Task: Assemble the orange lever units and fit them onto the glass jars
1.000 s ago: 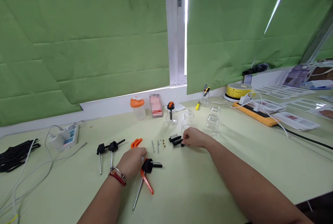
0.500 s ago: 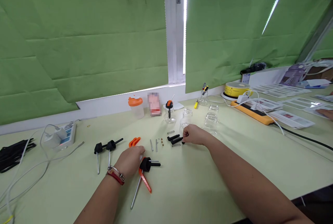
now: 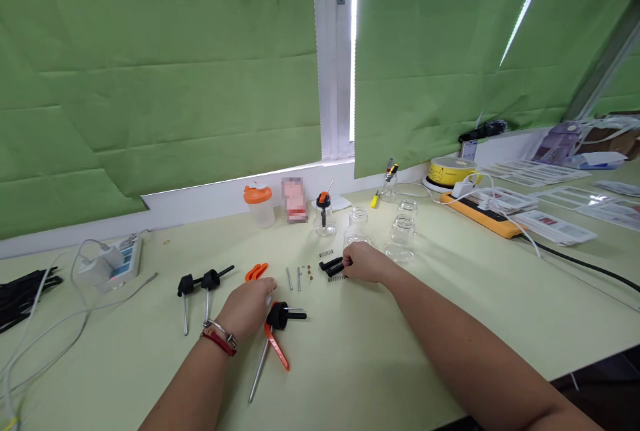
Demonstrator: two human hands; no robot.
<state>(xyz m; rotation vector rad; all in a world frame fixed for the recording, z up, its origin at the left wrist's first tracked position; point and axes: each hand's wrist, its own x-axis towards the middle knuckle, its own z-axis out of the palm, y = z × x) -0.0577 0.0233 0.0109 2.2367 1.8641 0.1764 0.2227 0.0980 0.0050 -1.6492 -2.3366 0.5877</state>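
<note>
Mid-frame, the right hand (image 3: 364, 261) has crept left since last frame, fingertips bunched at two black pieces (image 3: 331, 264); left hand (image 3: 249, 305), can't tell its grip. Two loose springs (image 3: 326, 253), two metal pins (image 3: 289, 278).

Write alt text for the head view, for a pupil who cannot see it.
A right hand is at small black parts beside springs on a pale desk; the left hand is near orange handles. Glass jars stand behind, before green blinds.
</note>
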